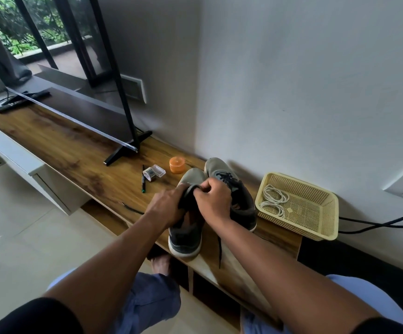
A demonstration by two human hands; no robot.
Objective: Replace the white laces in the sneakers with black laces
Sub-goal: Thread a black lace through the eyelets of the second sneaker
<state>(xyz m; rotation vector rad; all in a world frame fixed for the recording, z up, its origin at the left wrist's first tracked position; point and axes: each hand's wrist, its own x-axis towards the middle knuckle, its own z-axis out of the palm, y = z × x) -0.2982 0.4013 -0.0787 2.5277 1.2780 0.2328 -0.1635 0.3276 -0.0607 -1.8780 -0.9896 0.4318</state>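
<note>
sneakers, pair: left sneaker (186,233) and right sneaker (238,191), grey-olive toes, dark grey heel quarters, off-white soles. black lace (219,249), plain. white laces (274,197), coiled. basket (316,227), pale cream-yellow, pierced all over with a fine grid of holes. wooden shelf (75,145), warm brown with darker streaked grain. small tub (177,165), orange. pen (144,179), black with green cap end. trousers (147,302), washed blue. sleeves (39,319), black. wall (292,80), pale grey-white.

Dim daylight from window (27,32) — soft shadows, floor (14,225) glare, wide-angle edge bending.
</note>
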